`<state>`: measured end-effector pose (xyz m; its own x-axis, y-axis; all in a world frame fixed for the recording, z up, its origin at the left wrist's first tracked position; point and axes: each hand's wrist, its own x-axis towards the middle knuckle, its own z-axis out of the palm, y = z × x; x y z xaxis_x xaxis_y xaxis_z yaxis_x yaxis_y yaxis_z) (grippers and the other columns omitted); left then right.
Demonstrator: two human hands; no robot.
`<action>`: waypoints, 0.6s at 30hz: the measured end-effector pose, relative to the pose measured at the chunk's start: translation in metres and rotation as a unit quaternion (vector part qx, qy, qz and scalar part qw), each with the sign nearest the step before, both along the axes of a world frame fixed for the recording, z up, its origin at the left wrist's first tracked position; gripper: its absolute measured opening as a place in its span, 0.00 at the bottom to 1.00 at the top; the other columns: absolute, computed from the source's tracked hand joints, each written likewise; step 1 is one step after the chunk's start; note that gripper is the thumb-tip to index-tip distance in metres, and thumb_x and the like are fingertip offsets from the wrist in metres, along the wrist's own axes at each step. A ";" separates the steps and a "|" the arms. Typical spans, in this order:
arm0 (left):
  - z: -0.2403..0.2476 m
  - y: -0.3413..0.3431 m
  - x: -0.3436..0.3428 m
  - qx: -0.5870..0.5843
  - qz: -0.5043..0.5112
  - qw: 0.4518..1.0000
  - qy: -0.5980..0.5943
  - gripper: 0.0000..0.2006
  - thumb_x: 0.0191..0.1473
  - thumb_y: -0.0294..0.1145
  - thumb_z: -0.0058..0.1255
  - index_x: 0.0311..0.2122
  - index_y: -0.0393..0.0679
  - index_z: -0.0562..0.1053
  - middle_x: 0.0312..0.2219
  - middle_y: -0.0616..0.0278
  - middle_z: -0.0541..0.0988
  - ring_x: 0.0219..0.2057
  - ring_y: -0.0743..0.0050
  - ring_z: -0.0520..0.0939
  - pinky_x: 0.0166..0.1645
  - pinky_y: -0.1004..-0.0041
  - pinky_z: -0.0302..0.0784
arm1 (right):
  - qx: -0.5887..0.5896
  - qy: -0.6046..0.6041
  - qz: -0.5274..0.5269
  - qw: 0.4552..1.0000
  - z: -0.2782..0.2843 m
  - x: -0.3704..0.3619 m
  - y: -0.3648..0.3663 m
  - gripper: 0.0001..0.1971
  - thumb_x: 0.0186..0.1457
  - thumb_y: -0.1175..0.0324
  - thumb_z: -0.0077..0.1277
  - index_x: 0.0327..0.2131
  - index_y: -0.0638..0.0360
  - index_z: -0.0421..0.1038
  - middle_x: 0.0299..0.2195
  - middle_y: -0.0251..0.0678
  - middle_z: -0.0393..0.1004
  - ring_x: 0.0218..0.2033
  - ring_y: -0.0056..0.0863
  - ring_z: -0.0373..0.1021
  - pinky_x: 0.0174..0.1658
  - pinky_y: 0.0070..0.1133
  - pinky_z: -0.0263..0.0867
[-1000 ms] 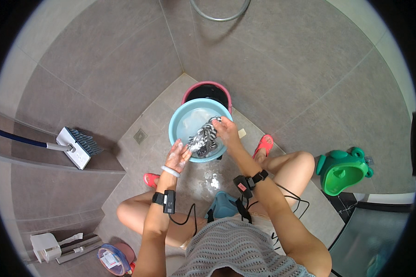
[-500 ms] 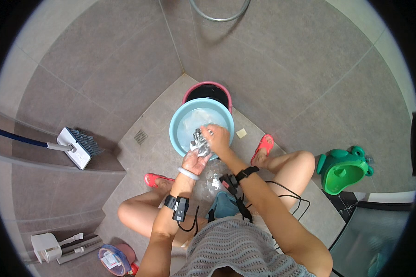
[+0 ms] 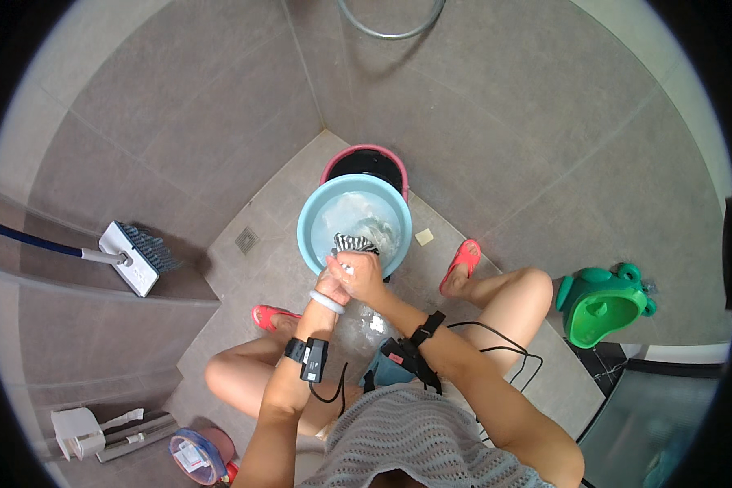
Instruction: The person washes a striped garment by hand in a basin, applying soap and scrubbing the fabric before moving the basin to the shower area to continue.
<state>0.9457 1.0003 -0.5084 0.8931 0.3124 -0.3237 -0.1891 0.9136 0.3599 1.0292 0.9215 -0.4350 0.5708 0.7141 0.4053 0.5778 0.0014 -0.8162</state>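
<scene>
Over the near rim of a light blue basin (image 3: 304,232), my two hands are pressed together. A black-and-white striped cloth (image 3: 355,243), wet and bunched, sticks out from them toward the water. My right hand (image 3: 363,276) is closed over it, with a bit of white suds at the fingers. Beneath and to the left, my left hand (image 3: 330,287) is closed on the same cloth, partly hidden by the right. Cloudy water fills the basin, and a pale patch (image 3: 343,213), cloth or suds, shows in it.
Behind the basin stands a pink-rimmed tub (image 3: 366,148) with dark contents. A pale square block (image 3: 424,237) lies on the tiles to the right, and a drain (image 3: 246,239) to the left. A flat mop (image 3: 130,260) leans at left; a green child's potty (image 3: 602,309) is at right.
My right hand has come down and left onto my left hand, closing over the cloth. The striped end now points away toward the water, which looks stirred on the right.
</scene>
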 end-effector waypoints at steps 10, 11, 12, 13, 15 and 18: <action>0.012 -0.007 0.011 -0.017 -0.007 0.996 0.091 0.16 0.57 0.30 0.36 0.52 0.45 0.61 0.46 0.59 0.70 0.45 0.65 0.74 0.48 0.67 0.73 | -0.027 0.002 -0.019 0.999 -0.010 0.005 -0.006 0.13 0.47 0.60 0.50 0.17 0.57 0.70 0.14 0.45 0.67 0.16 0.45 0.65 0.21 0.33 0.59; 0.009 -0.006 0.011 -0.015 -0.020 0.994 0.102 0.16 0.57 0.32 0.37 0.51 0.44 0.62 0.45 0.59 0.71 0.45 0.66 0.74 0.48 0.68 0.73 | -0.028 0.014 -0.008 0.999 -0.014 0.005 -0.006 0.13 0.47 0.60 0.50 0.17 0.58 0.70 0.14 0.45 0.67 0.17 0.45 0.65 0.23 0.32 0.60; 0.004 -0.008 0.010 -0.013 -0.033 0.993 0.113 0.15 0.57 0.34 0.38 0.49 0.43 0.64 0.45 0.60 0.72 0.44 0.66 0.74 0.47 0.69 0.73 | -0.030 0.015 -0.007 0.999 -0.019 0.010 -0.009 0.13 0.47 0.60 0.50 0.17 0.58 0.70 0.14 0.45 0.67 0.17 0.45 0.65 0.23 0.32 0.60; -0.008 -0.003 0.009 -0.057 -0.020 0.996 0.061 0.14 0.56 0.28 0.38 0.48 0.39 0.63 0.44 0.57 0.72 0.44 0.63 0.75 0.48 0.67 0.74 | -0.027 0.032 -0.025 0.999 -0.022 0.020 -0.004 0.14 0.47 0.60 0.51 0.17 0.58 0.70 0.15 0.45 0.67 0.18 0.45 0.66 0.23 0.32 0.61; 0.021 -0.018 0.021 -0.015 -0.033 0.993 0.111 0.14 0.56 0.26 0.36 0.48 0.37 0.63 0.43 0.55 0.72 0.43 0.62 0.75 0.48 0.66 0.74 | -0.098 0.012 -0.109 0.989 -0.052 0.063 -0.005 0.13 0.47 0.59 0.50 0.18 0.58 0.71 0.16 0.46 0.68 0.20 0.45 0.67 0.24 0.31 0.61; 0.039 -0.021 0.014 0.058 -0.010 0.985 0.160 0.13 0.56 0.23 0.34 0.47 0.33 0.63 0.42 0.52 0.72 0.43 0.59 0.75 0.48 0.65 0.75 | -0.120 -0.013 -0.124 0.985 -0.039 0.074 -0.006 0.14 0.48 0.59 0.50 0.19 0.60 0.71 0.18 0.47 0.69 0.21 0.47 0.67 0.24 0.33 0.60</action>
<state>0.9599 0.9790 -0.4691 0.7578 0.3482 -0.5518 -0.0323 0.8647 0.5013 1.1036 0.9155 -0.4743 0.7314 0.6313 0.2578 0.5563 -0.3337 -0.7610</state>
